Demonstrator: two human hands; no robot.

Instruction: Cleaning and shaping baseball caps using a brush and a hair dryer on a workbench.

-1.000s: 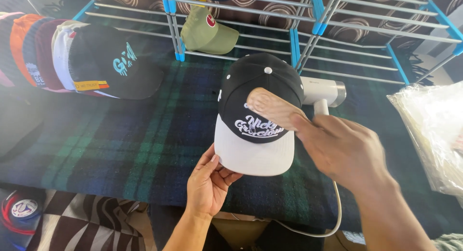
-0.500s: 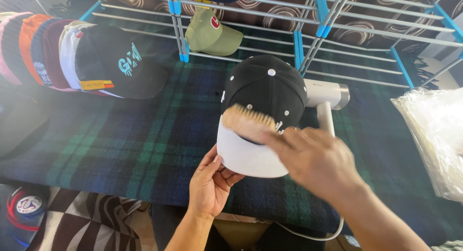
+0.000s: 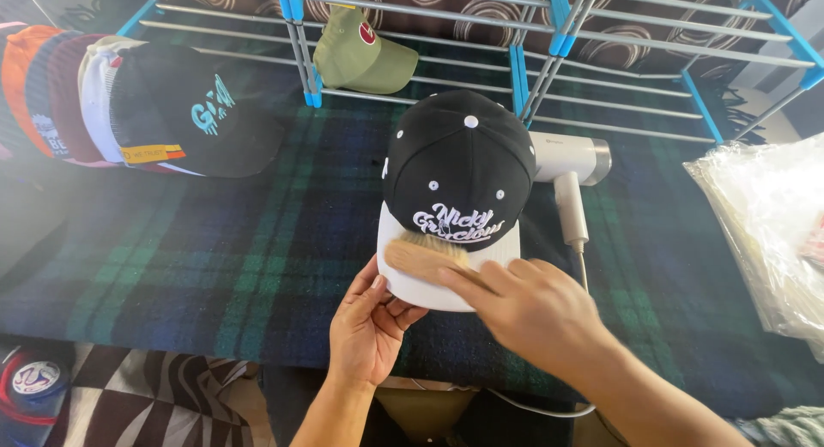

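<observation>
A dark blue and green plaid cloth (image 3: 215, 241) is covering the table, and behind it a wire rack (image 3: 601, 35) with grey rods and blue joints is standing against a brown patterned backdrop. A black cap with a white brim (image 3: 457, 176) is sitting upright near the middle of the cloth, its brim pointing toward the person and white lettering showing across its front panel. The left hand (image 3: 369, 322) is pinching the near left edge of the brim, fingers curled under it and thumb lying on top. The right hand (image 3: 528, 314) is gripping a wooden brush (image 3: 425, 256) by its handle, and the pale bristles are lying on the white brim just below the lettering; the hand is blurred. Just to the right of the cap, a white handheld steamer (image 3: 571, 168) is lying on the cloth, its cord trailing down toward the table's near edge. At the far left a row of nested caps (image 3: 129, 103) is lying on its side, a black one with teal lettering at the front. An olive green cap (image 3: 360, 56) is resting on the rack's lower shelf. Clear plastic bags (image 3: 764, 232) are piled at the right edge.
</observation>
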